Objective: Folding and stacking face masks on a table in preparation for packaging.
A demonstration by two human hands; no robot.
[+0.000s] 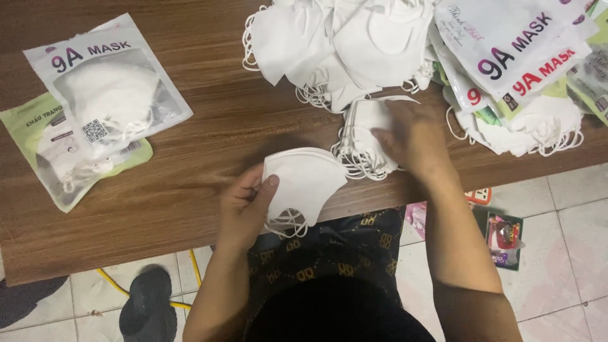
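Left hand (246, 204) pinches a folded white fabric mask (303, 182); right hand (413, 136) lies flat on the small mask stack (362, 140). Best lift one mask only, loops untangled.

free: bare table (209, 133) centre | blocked left: packets (107, 95) | blocked top: mask heap (342, 44) | blocked right: packet stack (519, 50)

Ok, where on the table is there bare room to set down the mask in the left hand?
Bare wood lies between the two packets on the left and the left hand, running up to the table's far edge. The near left corner is free too. The right side is crowded: loose mask pile, small stack under the right hand, and packets.
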